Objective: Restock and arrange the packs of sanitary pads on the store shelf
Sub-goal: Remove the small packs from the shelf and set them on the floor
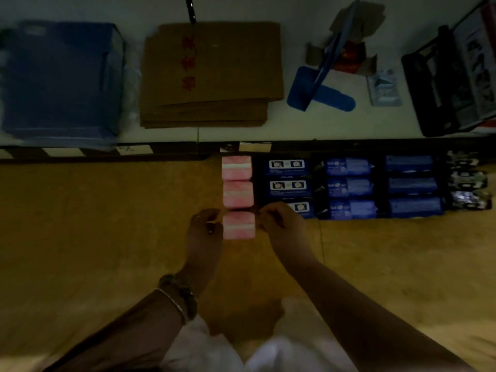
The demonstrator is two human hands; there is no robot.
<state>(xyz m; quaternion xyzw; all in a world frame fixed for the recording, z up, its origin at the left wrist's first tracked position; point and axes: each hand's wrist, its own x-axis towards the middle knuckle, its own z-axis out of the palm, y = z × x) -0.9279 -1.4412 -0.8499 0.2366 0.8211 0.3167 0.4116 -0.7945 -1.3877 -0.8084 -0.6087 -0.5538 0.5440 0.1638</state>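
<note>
Dim aisle, low light, view is soft. Tan shelf (94, 224) fills the near half; white floor (322, 124) lies beyond its far edge. On the floor, well apart from the work: blue box (59, 79), flattened cardboard (212, 73), black crate (453, 84), blue dustpan (319, 89).

Blue packs (349, 186) sit in a tidy grid on the right part of the shelf. Just left of them are two pink packs (237, 183), lined up one behind the other.

The front pink pack (239, 226) comes third in that column, near the second one. Left hand (205, 229) grasps its left end with curled fingers; right hand (279, 221) grasps its right end, close to the nearest blue pack.

Step, as I read it: seating this pack in line. To do it well:
- keep the grip even on both ends so it doesn't skew
- slide it back until it butts against the second pink pack
- match its side edges to the column
- keep the right knuckles from nudging the blue row
- let go only once it sits flat.
</note>
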